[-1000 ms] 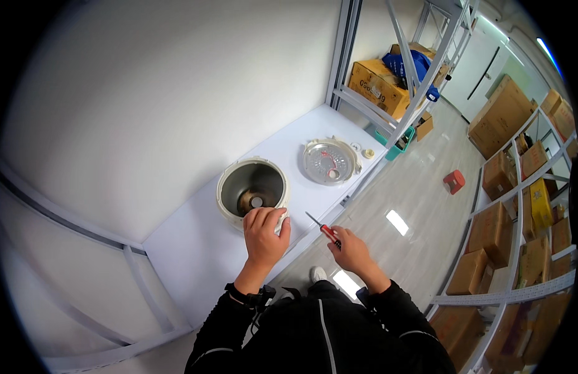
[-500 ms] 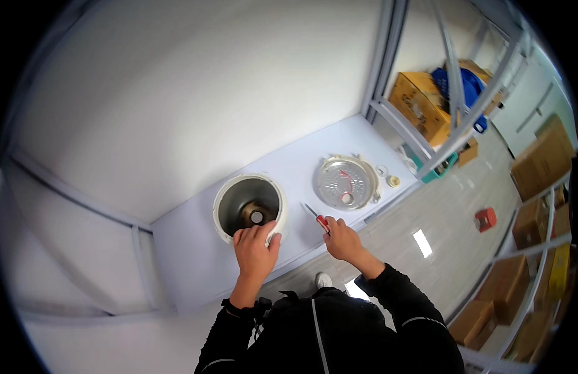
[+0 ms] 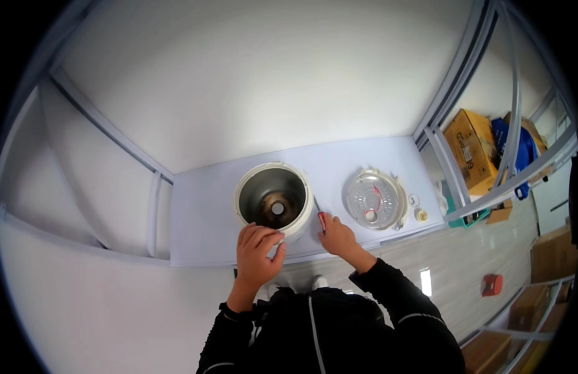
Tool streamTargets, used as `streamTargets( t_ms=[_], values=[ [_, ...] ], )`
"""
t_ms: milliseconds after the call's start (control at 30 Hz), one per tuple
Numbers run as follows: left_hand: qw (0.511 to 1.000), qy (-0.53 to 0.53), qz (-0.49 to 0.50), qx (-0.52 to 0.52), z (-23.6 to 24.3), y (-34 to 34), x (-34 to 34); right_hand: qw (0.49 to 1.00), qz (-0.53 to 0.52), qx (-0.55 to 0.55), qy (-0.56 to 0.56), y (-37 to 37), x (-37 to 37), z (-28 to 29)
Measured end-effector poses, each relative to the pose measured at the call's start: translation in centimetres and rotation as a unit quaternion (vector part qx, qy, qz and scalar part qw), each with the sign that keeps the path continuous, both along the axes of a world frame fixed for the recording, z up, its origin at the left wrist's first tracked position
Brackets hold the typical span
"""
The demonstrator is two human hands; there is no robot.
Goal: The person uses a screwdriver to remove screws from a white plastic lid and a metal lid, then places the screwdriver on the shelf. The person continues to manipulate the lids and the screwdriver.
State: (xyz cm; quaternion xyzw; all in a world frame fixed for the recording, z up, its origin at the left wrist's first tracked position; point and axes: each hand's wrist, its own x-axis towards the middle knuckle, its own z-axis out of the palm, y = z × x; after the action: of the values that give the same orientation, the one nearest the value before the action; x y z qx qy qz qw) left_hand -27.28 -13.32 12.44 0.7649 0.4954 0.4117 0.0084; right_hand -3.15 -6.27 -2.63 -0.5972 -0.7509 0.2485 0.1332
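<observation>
A white rice cooker body [image 3: 306, 218] with its lid off stands on the table, its grey inside stained brown round a pale disc [image 3: 277, 209] at the bottom. Bent fingers of my left hand [image 3: 258, 257] lie over its near rim, with the thumb apart against the outer side. Beside the cooker's right wall, my right hand [image 3: 339, 237] is closed round a red-handled screwdriver [image 3: 322, 220]. Its shaft points away from me, and the tip is hard to make out. The detached lid [image 3: 375, 198], with a silvery perforated plate and a red curved strip, lies further right.
Two small round parts, one clear [image 3: 414, 200] and one yellowish [image 3: 421, 215], rest right of the lid. Metal frame posts [image 3: 456, 78] rise at the table's right end. Cartons [image 3: 471, 149] and a blue bag [image 3: 520, 153] stand beyond; a red stool [image 3: 492, 285] is on the floor.
The view has swung, shifting the table and its contents rightward in the picture. The screwdriver in my right hand now sits closer to the cooker's wall. My left hand stays at the near rim.
</observation>
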Motion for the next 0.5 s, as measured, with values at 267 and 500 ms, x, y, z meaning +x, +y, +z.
streamTargets(
  t_ms=[267, 500],
  values=[
    [0.999, -0.021, -0.021, 0.035, -0.2, -0.1, 2.7, 0.998, 0.021, 0.044, -0.032, 1.4, -1.2, 0.6],
    [0.997, -0.029, -0.069, 0.035, 0.4, 0.9, 4.3, 0.999, -0.014, 0.043, -0.024, 0.0, -0.3, 1.5]
  ],
)
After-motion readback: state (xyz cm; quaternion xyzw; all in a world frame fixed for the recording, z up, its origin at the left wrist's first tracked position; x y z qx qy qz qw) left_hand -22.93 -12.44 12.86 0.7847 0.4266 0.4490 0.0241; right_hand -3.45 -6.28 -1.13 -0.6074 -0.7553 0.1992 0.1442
